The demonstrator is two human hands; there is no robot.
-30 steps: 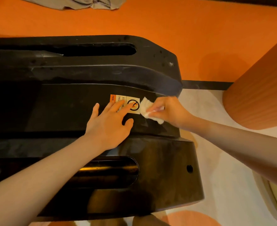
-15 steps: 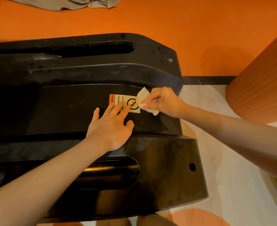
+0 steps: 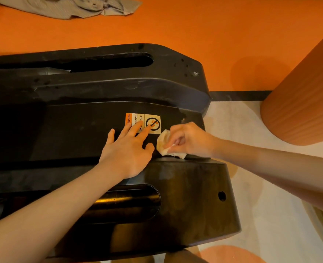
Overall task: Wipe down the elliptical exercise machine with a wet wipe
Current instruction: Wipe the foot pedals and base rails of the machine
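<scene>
The black plastic base of the elliptical machine [image 3: 84, 133] fills the left and middle of the head view, with a long slot at the back and another at the front. A white and orange warning sticker [image 3: 153, 119] sits on its flat centre panel. My left hand [image 3: 128, 149] lies flat on that panel, fingers straight, fingertips over the sticker's lower part. My right hand [image 3: 189, 139] grips a crumpled white wet wipe [image 3: 163, 143] and presses it on the panel just below and right of the sticker, close to my left thumb.
An orange ribbed cylinder [image 3: 305, 95] stands on the floor at the right. A grey crumpled cloth [image 3: 65, 6] lies on the orange floor [image 3: 195, 25] at the back. Pale patterned flooring [image 3: 271, 215] runs along the machine's right end.
My right hand moved the wipe up to the sticker's right edge, then back down and right to the panel's lower edge. My left hand stayed flat in place.
</scene>
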